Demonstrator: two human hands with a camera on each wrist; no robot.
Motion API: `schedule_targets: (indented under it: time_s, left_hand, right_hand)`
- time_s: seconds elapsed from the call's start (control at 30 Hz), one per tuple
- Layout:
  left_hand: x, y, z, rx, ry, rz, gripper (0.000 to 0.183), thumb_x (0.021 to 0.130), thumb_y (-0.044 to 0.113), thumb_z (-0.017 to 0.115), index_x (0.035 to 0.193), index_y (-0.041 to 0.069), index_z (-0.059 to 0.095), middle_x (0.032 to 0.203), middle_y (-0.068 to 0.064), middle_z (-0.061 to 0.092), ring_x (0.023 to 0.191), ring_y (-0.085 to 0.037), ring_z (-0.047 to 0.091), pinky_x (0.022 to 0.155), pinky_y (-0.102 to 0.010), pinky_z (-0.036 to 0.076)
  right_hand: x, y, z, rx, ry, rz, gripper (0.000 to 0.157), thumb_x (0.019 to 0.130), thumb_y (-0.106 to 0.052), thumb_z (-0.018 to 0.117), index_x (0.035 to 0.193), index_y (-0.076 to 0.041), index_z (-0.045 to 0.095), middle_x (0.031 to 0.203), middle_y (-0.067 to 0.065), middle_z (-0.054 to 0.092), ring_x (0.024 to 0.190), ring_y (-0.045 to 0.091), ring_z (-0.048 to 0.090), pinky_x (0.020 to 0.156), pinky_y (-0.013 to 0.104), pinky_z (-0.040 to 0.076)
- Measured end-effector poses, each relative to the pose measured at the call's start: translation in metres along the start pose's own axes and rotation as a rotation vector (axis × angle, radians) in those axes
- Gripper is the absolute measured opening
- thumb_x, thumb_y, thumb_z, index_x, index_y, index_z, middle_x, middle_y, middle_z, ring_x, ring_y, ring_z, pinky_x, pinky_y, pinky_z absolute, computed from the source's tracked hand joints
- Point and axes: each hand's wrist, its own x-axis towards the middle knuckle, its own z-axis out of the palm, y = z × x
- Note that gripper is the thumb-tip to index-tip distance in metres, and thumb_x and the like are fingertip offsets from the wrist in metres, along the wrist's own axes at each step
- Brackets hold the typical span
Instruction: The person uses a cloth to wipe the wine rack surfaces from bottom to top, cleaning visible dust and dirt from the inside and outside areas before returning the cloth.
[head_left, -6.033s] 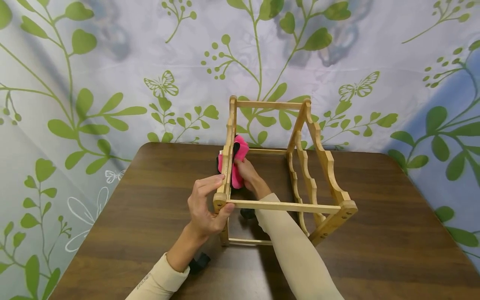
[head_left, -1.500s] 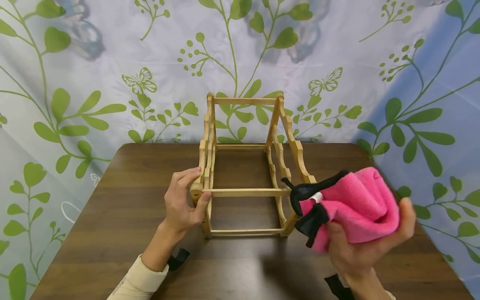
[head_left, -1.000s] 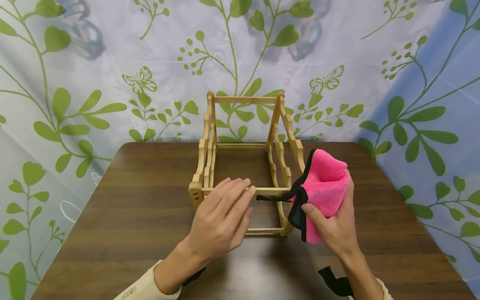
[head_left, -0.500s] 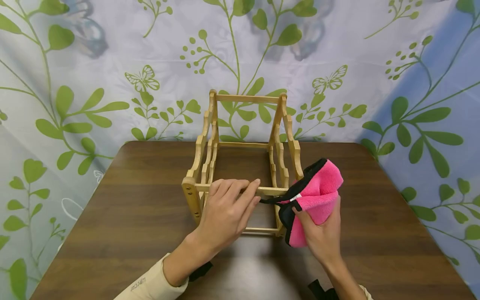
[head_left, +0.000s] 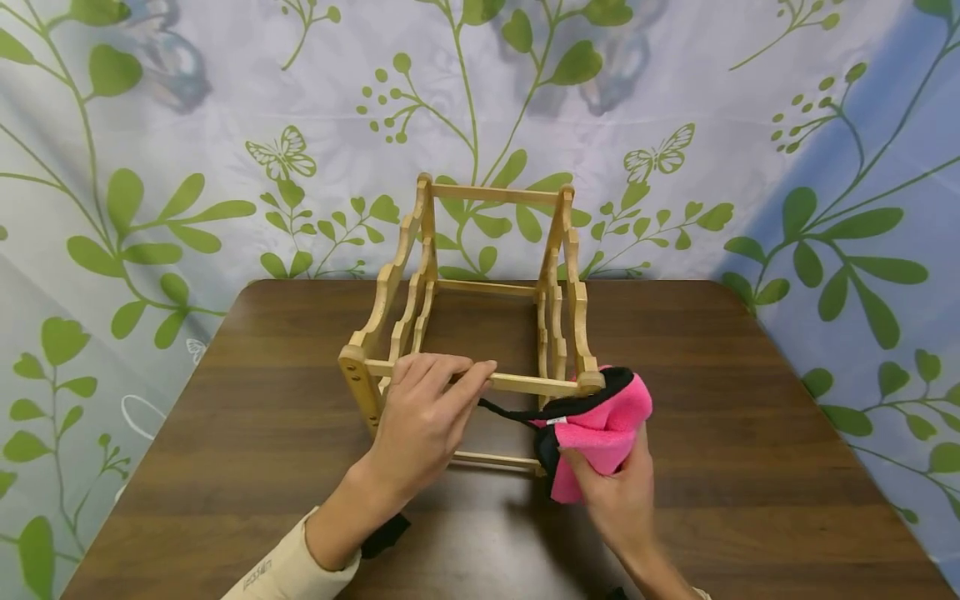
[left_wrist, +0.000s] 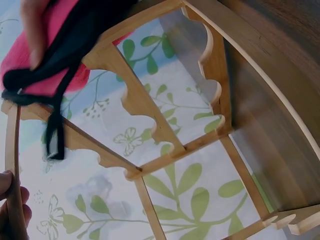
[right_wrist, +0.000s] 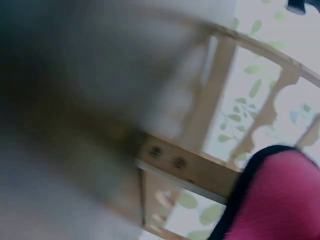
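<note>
A light wooden rack [head_left: 532, 384] with wavy-cut side slats stands on the brown table. My left hand [head_left: 423, 417] holds its front top rail near the middle, and the left wrist view shows fingertips [left_wrist: 25, 205] curled round that bar. My right hand [head_left: 618, 492] grips a bunched pink cloth [head_left: 600, 442] with black edging at the rack's front right corner. A black loop [head_left: 510, 412] trails from the cloth towards my left hand, below the rail. In the right wrist view the cloth [right_wrist: 280, 195] overlaps a corner post with two screws [right_wrist: 167, 156].
The brown wooden table [head_left: 750, 467] extends on both sides of the rack. Behind it hangs a pale curtain [head_left: 322, 100] printed with green leaves and butterflies. A black strap [head_left: 386, 533] shows by my left wrist.
The right hand has brought the cloth from inside the rack's left side out to its front right corner. My left hand has shifted from the left corner to mid-rail. The rack has turned slightly.
</note>
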Motion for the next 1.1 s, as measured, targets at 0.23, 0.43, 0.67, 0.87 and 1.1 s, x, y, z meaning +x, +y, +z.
schedule_targets:
  time_s: [0.23, 0.43, 0.67, 0.87, 1.1]
  left_hand:
    - [-0.001, -0.003, 0.0, -0.029, 0.025, -0.006, 0.023, 0.102, 0.023, 0.055, 0.102, 0.008, 0.073, 0.089, -0.002, 0.063, 0.084, -0.023, 0.057, 0.077, -0.039, 0.04]
    - [-0.003, -0.005, 0.0, -0.043, 0.039, 0.002, 0.025, 0.103, 0.023, 0.054, 0.101, 0.006, 0.073, 0.09, -0.003, 0.064, 0.084, -0.023, 0.058, 0.077, -0.039, 0.041]
    - [-0.003, -0.008, -0.002, -0.07, 0.035, -0.008, 0.026, 0.103, 0.023, 0.055, 0.101, 0.005, 0.073, 0.09, -0.004, 0.065, 0.084, -0.023, 0.058, 0.077, -0.039, 0.04]
    - [-0.002, -0.014, -0.004, -0.086, 0.029, -0.017, 0.027, 0.103, 0.025, 0.054, 0.101, 0.005, 0.073, 0.09, -0.004, 0.066, 0.083, -0.023, 0.059, 0.077, -0.039, 0.041]
    - [-0.001, -0.019, -0.004, -0.105, 0.049, -0.037, 0.026, 0.102, 0.024, 0.056, 0.098, 0.004, 0.073, 0.09, -0.004, 0.067, 0.083, -0.023, 0.06, 0.076, -0.04, 0.04]
  right_hand:
    - [-0.014, 0.008, 0.0, -0.251, 0.0, -0.062, 0.059, 0.066, 0.009, 0.085, 0.117, 0.002, 0.057, 0.105, 0.006, 0.065, 0.094, 0.014, 0.062, 0.084, 0.019, 0.048]
    - [-0.028, 0.013, -0.001, -0.542, -0.066, 0.23, 0.056, 0.066, -0.016, 0.092, 0.109, -0.009, 0.057, 0.095, 0.002, 0.066, 0.085, 0.021, 0.065, 0.072, 0.043, 0.053]
    - [-0.024, 0.019, 0.001, -0.568, -0.23, 0.341, 0.05, 0.073, -0.026, 0.089, 0.108, -0.014, 0.056, 0.092, -0.001, 0.066, 0.087, 0.022, 0.066, 0.074, 0.049, 0.053]
    - [-0.019, 0.022, 0.004, -0.626, -0.359, 0.408, 0.041, 0.072, -0.023, 0.089, 0.099, -0.015, 0.06, 0.085, -0.003, 0.063, 0.075, 0.016, 0.061, 0.067, 0.041, 0.052]
    - [-0.013, 0.028, 0.013, -0.604, -0.402, 0.338, 0.038, 0.072, -0.017, 0.088, 0.099, -0.016, 0.062, 0.089, -0.001, 0.063, 0.077, 0.015, 0.06, 0.067, 0.043, 0.052]
